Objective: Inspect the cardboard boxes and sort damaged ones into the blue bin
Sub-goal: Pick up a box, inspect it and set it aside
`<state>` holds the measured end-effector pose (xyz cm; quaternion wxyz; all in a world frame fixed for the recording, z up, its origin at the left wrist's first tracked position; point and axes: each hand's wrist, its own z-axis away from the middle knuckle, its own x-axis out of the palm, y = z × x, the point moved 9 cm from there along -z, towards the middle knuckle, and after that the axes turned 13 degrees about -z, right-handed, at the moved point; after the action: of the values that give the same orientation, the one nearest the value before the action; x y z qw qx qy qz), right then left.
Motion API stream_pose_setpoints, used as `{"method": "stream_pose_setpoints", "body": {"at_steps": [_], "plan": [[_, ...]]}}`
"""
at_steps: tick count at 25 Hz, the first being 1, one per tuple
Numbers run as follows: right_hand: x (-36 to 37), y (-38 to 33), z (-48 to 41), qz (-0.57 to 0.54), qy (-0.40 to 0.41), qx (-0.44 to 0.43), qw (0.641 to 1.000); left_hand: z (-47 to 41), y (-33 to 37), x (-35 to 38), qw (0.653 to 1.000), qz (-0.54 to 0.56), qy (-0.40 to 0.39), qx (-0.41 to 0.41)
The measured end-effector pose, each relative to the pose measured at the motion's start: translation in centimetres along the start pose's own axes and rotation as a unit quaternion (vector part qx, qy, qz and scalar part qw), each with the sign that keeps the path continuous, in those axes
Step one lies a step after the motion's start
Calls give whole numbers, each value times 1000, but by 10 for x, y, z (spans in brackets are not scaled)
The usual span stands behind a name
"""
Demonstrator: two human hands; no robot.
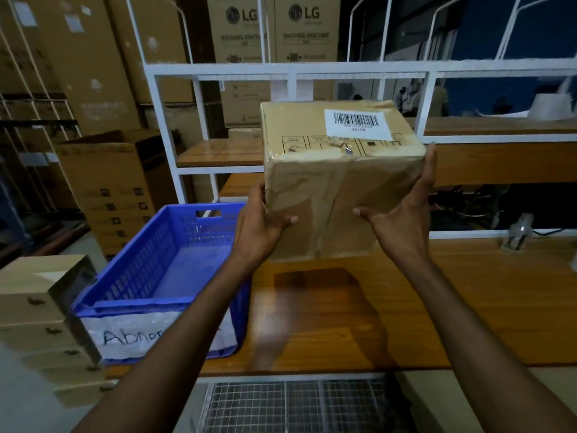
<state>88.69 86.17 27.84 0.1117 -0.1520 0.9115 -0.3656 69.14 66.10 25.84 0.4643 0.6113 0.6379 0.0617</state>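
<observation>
A taped brown cardboard box [340, 189] with a white barcode label on its top is held up above the wooden table [468, 301]. Its top face shows a small torn spot near the front edge. My left hand [262, 220] grips the box's lower left side, thumb across the front face. My right hand [406, 220] holds the right side, fingers up along the edge and thumb on the front. The blue bin [146, 285] stands at the table's left end, empty, with a white label on its near wall.
A white metal shelf frame [293, 73] rises behind the table. Large cardboard cartons [271, 35] stand behind it and at the left. A stack of flat boxes [34, 310] sits left of the bin. A wire grid [293, 404] lies below the table's near edge.
</observation>
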Motion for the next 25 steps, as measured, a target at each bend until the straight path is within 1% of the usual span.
{"method": "stream_pose_setpoints", "body": {"at_steps": [3, 5, 8, 13, 16, 20, 25], "plan": [[22, -24, -18, -17, 0, -48, 999, -18, 3, -39, 1000, 8, 26, 16], [49, -41, -25, -32, -12, -68, 997, -28, -9, -69, 999, 8, 46, 19], [100, -62, -23, -36, -28, -82, 996, -41, -49, -120, 997, 0, 77, 6], [197, -80, -8, -62, -30, -71, 995, -60, -123, -185, 996, 9, 83, 15], [261, -88, 2, -66, -22, -58, 996, -76, -173, -214, 997, -10, 79, 6], [339, -84, 16, -81, -54, -36, 995, -95, -253, -231, 998, -19, 43, -40], [392, -54, 38, -40, -79, 26, 996, -106, -322, -218, 997, -8, -21, -70]]}}
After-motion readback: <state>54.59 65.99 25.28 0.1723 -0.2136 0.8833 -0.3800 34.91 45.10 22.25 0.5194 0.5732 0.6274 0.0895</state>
